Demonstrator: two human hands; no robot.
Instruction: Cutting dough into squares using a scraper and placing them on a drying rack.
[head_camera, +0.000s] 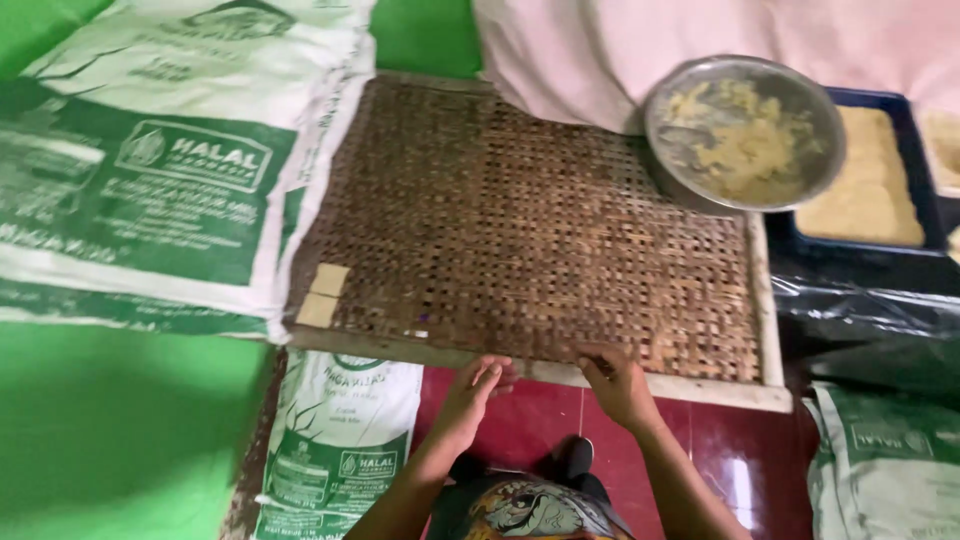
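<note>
While both hands rested at its near edge, the woven bamboo tray (520, 220) lay flat on the floor, its long axis running left to right across the view. The left hand (478, 392) was loosely curled, fingertips touching the wooden frame, grasping nothing; the right hand (618, 382) pressed bent fingers onto the frame's edge. One round metal bowl (745, 132) of yellowish crumbs sat on the far right corner. Three printed sacks (140, 170) lay around, over green sheeting and glossy red floor tiles (740, 460).

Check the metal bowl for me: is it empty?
No, the metal bowl at the far right corner of the woven tray holds clumps of yellowish mash.
</note>
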